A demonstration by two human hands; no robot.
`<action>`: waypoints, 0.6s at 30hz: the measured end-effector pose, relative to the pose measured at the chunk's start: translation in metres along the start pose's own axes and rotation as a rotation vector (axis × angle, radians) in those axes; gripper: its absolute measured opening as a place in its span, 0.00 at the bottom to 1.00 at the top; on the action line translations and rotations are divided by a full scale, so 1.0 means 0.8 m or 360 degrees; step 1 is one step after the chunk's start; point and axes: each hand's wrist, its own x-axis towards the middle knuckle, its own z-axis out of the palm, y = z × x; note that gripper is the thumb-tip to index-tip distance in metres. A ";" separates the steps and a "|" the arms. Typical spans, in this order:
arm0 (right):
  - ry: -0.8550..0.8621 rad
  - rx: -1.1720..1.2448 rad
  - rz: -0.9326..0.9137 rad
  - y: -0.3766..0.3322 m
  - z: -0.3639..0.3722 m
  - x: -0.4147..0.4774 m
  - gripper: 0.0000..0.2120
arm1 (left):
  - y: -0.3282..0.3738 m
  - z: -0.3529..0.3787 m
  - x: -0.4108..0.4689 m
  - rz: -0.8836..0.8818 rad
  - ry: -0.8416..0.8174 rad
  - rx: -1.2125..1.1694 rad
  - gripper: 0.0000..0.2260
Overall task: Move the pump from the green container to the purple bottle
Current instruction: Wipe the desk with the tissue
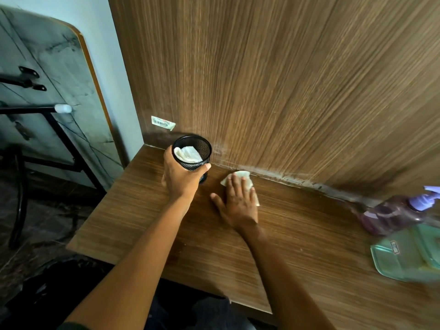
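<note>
The tabletop and the panel behind it are streaked wood-grain laminate, matt, with a chalky pale film along their joint. The cup is black metal mesh. The tissue and the wipe are soft, crumpled and white. Though blurred, the bottle looks like glossy see-through purple plastic, the pump opaque lilac plastic, and the container translucent green plastic.

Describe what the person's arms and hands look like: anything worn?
The left hand and right hand are bare: no gloves, rings or watch show. The left forearm and right forearm are uncovered; a dark green edge at the left elbow may be a short sleeve.
</note>
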 end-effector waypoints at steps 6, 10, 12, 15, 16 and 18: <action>-0.0018 0.0027 -0.0441 0.023 0.011 -0.056 0.35 | 0.007 -0.013 0.001 0.0081 0.0044 -0.0098 0.42; 0.0014 0.0084 -0.0147 0.067 -0.002 -0.065 0.34 | 0.014 -0.035 0.008 0.0115 0.0037 -0.0126 0.41; 0.0021 0.0124 0.0039 0.064 -0.005 -0.051 0.34 | 0.016 -0.046 0.012 0.0117 0.0043 -0.0123 0.41; 0.0041 0.0117 0.0164 0.030 -0.005 -0.017 0.36 | 0.018 -0.061 0.019 0.0089 0.0055 -0.0163 0.39; 0.0032 0.0125 0.0152 0.016 -0.003 -0.005 0.37 | 0.019 -0.065 0.021 0.0082 0.0068 -0.0184 0.38; -0.0004 0.0101 0.0073 -0.016 0.003 0.015 0.38 | 0.023 -0.072 0.024 0.0072 0.0100 -0.0234 0.37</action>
